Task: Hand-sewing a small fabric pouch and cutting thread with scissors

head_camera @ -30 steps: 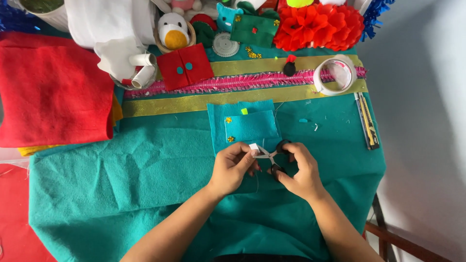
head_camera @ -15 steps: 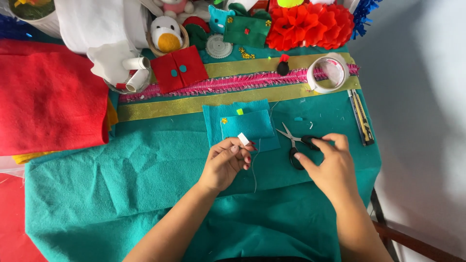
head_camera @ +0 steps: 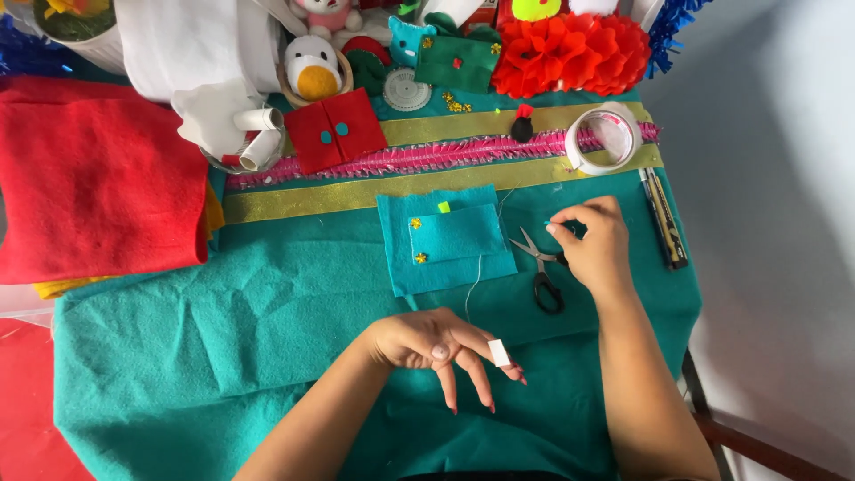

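Across nearly the whole table lies a sheet of teal felt [head_camera: 267,356], rumpled toward the near edge, and at the table's left edge a folded stack of red felt [head_camera: 93,178] rests partly on it. Along the far edge runs a gold glitter strip [head_camera: 356,191] with a pink fringed ribbon [head_camera: 427,158] just beyond it, and a heap of red paper flowers [head_camera: 570,53] sits at the far right corner. Near the middle of the table lies a small teal felt pocket piece [head_camera: 450,239], dotted with tiny coloured sequins, a loose thread trailing from it toward the near edge. A roll of clear tape [head_camera: 606,135] sits on the ribbon near the right edge, with a utility knife [head_camera: 663,218] just below it. Black-handled scissors [head_camera: 539,272] lie just right of the pocket piece. The right hand [head_camera: 592,245] rests beside them, fingers pinched on something too small to tell. The left hand [head_camera: 436,343] hovers toward the near edge, fingers loosely spread, a small white tape strip [head_camera: 499,353] stuck to one fingertip.
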